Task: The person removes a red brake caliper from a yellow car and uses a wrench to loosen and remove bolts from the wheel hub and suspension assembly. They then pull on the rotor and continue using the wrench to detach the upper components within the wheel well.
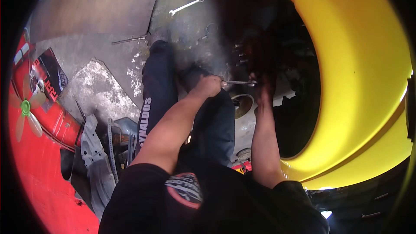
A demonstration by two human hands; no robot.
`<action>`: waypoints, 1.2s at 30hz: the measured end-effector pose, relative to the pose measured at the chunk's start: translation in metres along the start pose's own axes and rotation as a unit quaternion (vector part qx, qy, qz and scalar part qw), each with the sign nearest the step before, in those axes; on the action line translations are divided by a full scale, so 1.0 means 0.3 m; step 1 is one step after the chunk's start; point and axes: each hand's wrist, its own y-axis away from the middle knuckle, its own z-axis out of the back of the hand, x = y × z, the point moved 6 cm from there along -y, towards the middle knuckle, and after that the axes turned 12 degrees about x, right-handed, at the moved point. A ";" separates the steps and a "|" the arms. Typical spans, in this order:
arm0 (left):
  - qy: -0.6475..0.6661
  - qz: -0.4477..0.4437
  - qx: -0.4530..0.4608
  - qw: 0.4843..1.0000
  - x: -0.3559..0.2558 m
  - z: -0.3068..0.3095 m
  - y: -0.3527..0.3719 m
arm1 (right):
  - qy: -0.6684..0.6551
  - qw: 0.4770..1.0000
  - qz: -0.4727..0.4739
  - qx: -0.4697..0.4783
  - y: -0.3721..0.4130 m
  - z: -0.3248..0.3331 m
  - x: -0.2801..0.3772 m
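Left grip [210, 86] on wrench [237, 82] above stained floor [186, 24], near yellow bodywork [357, 60].

Glare streaks the yellow bodywork [359, 73], and right beside it comes near-black shadow, dimming the right hand [264, 83]! Haze softens the concrete floor [186, 30]; fisheye edges bend hard into blackness.

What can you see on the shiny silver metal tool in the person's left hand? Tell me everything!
The shiny silver metal tool looks like a slim wrench with a straight bar. It lies almost level across the picture, left of the glossy, curved yellow panel. The bare left hand is closed around one end, hiding most of it. The other end widens near the shadowed right hand; it's too dark to tell its exact shape or what it touches.
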 end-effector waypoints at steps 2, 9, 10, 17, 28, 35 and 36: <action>-0.050 -0.021 -0.025 0.998 0.015 -0.001 -0.066 | 0.037 0.998 0.033 0.040 -0.014 -0.031 0.015; -0.041 -0.016 0.017 0.999 -0.079 0.016 0.124 | -0.135 0.990 -0.034 0.028 0.098 -0.136 -0.095; -0.035 -0.011 0.021 0.999 -0.080 0.038 0.114 | -0.093 0.994 -0.049 -0.005 0.183 -0.210 -0.155; -0.061 0.042 0.010 0.997 -0.097 0.081 0.119 | -0.264 0.941 -0.208 0.032 0.154 -0.364 -0.440; -0.081 0.055 -0.002 0.995 -0.117 0.069 0.134 | -0.255 0.937 -0.240 0.011 0.266 -0.372 -0.342; -0.079 0.081 -0.016 0.993 -0.119 0.047 0.154 | -0.325 0.935 -0.141 0.031 0.177 -0.304 -0.495; -0.081 0.084 -0.024 0.993 -0.126 0.048 0.157 | -0.326 0.936 -0.132 0.031 0.168 -0.301 -0.496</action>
